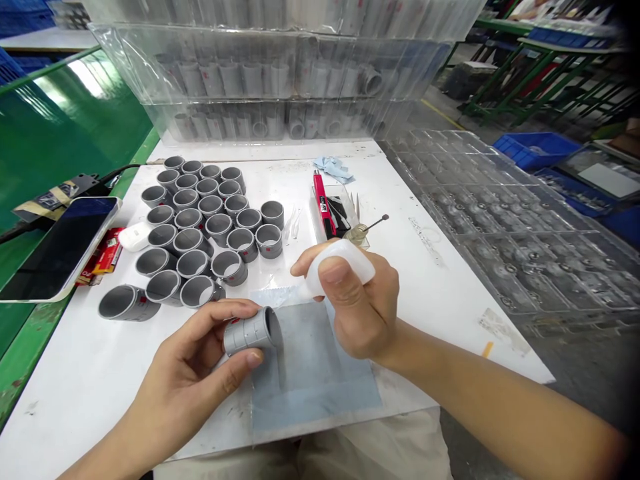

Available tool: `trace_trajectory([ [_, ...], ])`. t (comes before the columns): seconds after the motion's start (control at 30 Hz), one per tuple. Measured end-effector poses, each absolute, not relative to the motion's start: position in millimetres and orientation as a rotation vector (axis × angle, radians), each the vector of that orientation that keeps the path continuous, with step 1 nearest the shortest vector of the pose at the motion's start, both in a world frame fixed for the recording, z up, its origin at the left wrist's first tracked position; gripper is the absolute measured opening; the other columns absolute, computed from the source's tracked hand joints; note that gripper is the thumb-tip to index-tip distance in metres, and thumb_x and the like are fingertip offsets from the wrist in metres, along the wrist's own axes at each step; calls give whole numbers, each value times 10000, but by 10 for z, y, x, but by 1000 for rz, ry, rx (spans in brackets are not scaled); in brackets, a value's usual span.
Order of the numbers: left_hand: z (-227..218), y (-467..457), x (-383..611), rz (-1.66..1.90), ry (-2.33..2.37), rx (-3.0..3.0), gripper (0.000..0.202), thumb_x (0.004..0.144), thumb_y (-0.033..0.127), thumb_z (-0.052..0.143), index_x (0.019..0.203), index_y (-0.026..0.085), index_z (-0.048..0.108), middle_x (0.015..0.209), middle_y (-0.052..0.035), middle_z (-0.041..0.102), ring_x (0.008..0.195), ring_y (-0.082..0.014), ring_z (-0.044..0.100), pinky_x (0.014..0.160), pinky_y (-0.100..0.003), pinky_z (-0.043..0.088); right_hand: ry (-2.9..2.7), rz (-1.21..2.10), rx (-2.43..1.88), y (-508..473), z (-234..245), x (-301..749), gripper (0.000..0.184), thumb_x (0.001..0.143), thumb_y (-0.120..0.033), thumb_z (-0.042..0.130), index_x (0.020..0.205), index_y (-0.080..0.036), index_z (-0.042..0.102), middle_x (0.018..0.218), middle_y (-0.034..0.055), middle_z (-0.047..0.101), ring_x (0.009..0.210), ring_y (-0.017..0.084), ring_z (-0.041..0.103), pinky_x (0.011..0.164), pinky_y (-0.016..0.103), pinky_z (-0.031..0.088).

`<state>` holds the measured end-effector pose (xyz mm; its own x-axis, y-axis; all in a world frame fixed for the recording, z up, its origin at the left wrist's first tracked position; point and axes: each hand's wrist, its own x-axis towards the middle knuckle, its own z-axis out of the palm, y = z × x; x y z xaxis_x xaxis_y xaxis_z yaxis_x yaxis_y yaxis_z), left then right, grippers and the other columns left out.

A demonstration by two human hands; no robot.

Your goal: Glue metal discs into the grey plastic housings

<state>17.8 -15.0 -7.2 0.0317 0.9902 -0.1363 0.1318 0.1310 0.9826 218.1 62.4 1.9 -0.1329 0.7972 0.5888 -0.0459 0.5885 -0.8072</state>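
My left hand (200,363) grips a grey plastic ring-shaped cylinder (245,335) between thumb and fingers, its open end tilted up to the right. A small red mark shows on its side. My right hand (363,300) is closed around a white squeeze bottle (345,257), thumb on top. The bottle's narrow end points left, above and to the right of the held cylinder, apart from it. Beneath both hands lies a blue-grey mat (320,400). Several similar grey cylinders (190,220) stand grouped at the left of the white table (400,400).
A phone (60,247) sits at the left edge. Beyond the right hand are a red pen-like cutter (324,207), a small glass jar (357,233) and a crumpled blue cloth (333,168). Clear trays of cylinders (280,87) are stacked behind; more clear trays (480,220) stand right.
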Motion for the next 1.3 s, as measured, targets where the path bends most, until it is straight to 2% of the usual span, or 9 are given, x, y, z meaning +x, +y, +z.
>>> trace_trajectory([
  [0.13,-74,-153,187,1022,1346,1233,281,875,233,761,1091,411,738,1214,64,706,1174,-152,650,970,-169,533,-1564,857,-653,628,14,2187,485,1035,-379,559,589,-195,509,566,-28,478,531,95,504,478,277,361],
  [0.23,-74,-156,191,1025,1355,1246,308,869,210,749,1091,423,731,1208,84,707,1188,-132,638,987,-145,514,-1580,875,-689,621,17,2190,529,1037,-409,552,564,-194,447,585,-22,506,516,85,487,469,276,350],
  [0.4,-72,-159,198,1038,1353,1273,329,866,197,737,1089,439,729,1199,104,707,1176,-109,643,998,-122,503,-1580,912,-708,611,30,2188,546,1035,-421,552,554,-193,431,585,-15,538,495,75,471,450,271,328],
  [0.77,-145,-128,110,998,1275,1387,355,882,191,758,1141,427,703,1229,92,705,1217,-105,640,1035,-116,488,-1593,942,-692,591,35,2193,521,1039,-413,551,576,-175,535,586,-13,540,503,69,465,468,277,321],
  [1.03,-202,-90,54,999,1192,1493,334,909,200,751,1169,398,682,1251,63,693,1238,-112,638,1041,-124,495,-1572,1004,-701,578,37,2199,444,1029,-452,560,706,-174,684,596,-4,568,500,84,477,457,275,335],
  [1.2,-227,-94,41,979,1173,1491,340,927,187,736,1191,387,662,1286,40,676,1313,-115,584,1092,-141,455,-1438,1138,-791,579,63,2220,483,1018,-524,550,723,-172,700,629,7,593,538,93,512,471,251,391],
  [1.3,-248,-113,43,980,1152,1458,294,920,176,742,1129,368,665,1309,25,651,1335,-111,556,1085,-132,445,-1413,1148,-811,589,67,2221,503,1018,-539,542,717,-168,698,663,14,616,544,85,511,478,243,398],
])
